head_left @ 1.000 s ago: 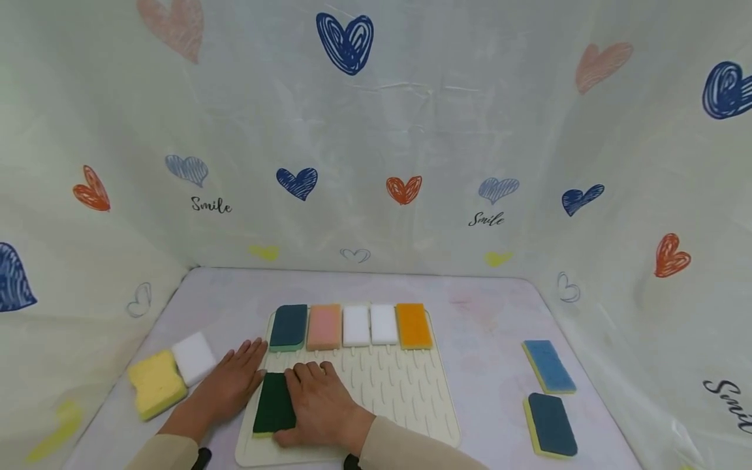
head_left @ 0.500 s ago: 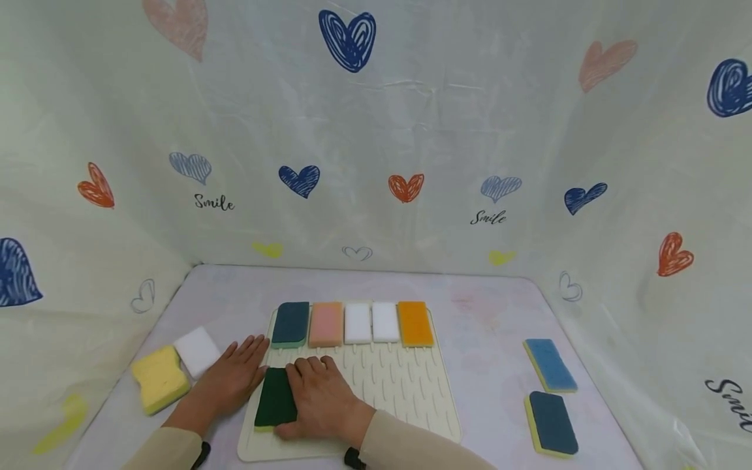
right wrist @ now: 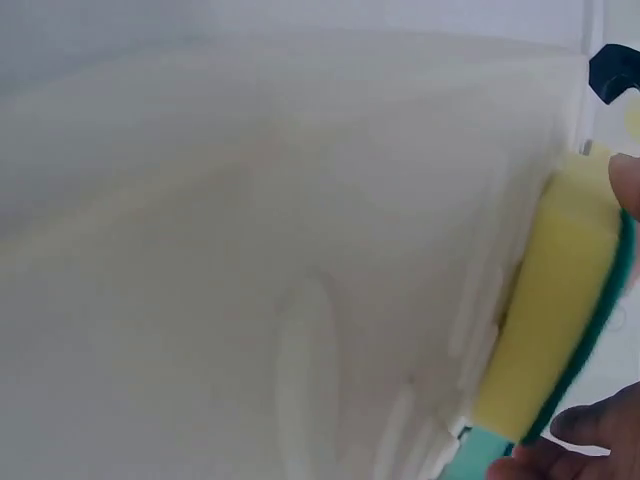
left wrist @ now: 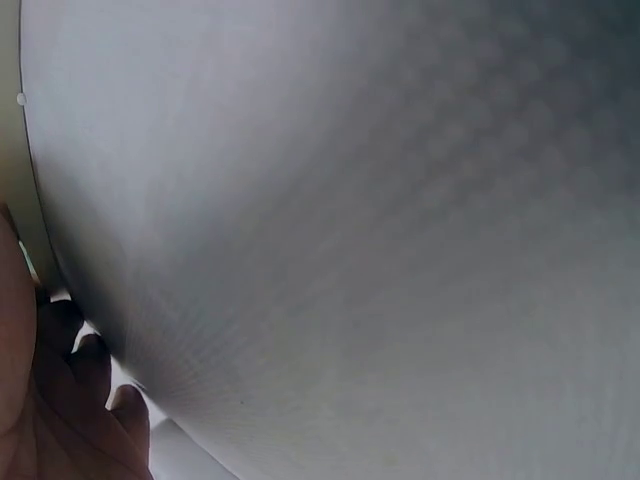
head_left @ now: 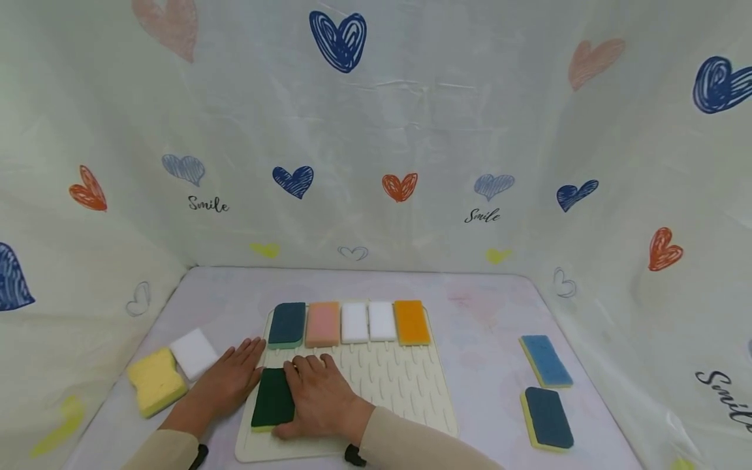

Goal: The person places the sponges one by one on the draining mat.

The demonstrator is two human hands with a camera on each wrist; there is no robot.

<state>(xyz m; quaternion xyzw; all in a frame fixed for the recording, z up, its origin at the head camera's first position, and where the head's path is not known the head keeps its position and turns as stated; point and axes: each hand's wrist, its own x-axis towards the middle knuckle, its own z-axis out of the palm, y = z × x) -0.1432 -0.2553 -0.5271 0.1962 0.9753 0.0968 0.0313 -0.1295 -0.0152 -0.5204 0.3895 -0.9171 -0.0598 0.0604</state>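
Right hand (head_left: 323, 401) holds green sponge (head_left: 273, 398) on mat (head_left: 405, 391), near left: thumb at near edge, fingers bent at far edge. Left hand (head_left: 232, 375) flat, fingers straight, holding nothing, by mat's left edge. Bumpy mat stretches right. Two blue sponges (head_left: 547, 418) well apart, right. Five blocks (head_left: 354, 323) line mat's far edge. Far sheet (head_left: 352, 130) says "Smile" twice.

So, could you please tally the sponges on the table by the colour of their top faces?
White sponges: 3
Blue or teal sponges: 3
Pink sponge: 1
Orange sponge: 1
Yellow sponge: 1
Dark green sponge: 1
Total: 10
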